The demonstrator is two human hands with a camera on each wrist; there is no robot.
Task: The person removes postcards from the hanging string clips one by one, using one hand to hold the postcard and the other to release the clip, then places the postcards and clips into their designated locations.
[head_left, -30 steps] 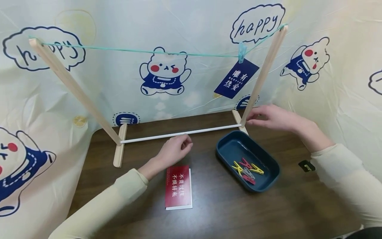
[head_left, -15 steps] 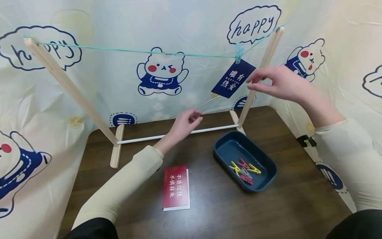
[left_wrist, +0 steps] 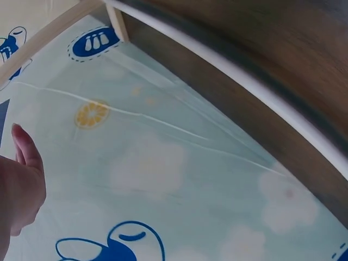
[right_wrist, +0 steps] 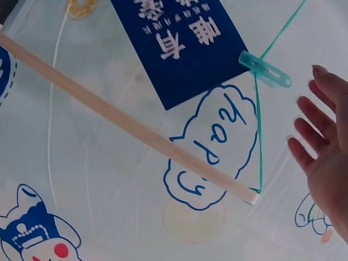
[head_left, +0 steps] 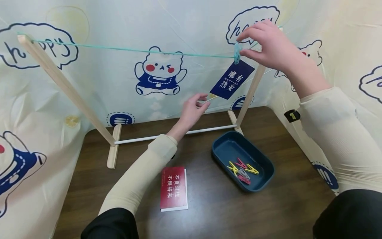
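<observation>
A navy card with white characters hangs aslant from the green line, held at its top corner by a light-blue clothespin. My right hand is beside the clothespin, thumb and fingers spread; the right wrist view shows a gap between the fingertips and the clothespin. Below and left of the card is my left hand, its fingers loosely bent and holding nothing. In the left wrist view that hand appears at the left edge, near a sliver of the card.
The line runs between two wooden posts joined by a white rod. A dark blue tray holds several coloured clothespins. A red card lies on the brown table, with a white edge showing beneath it.
My right hand has risen from the foot of the right post to the clothespin. My left hand has moved up and right, from above the red card toward the navy card.
</observation>
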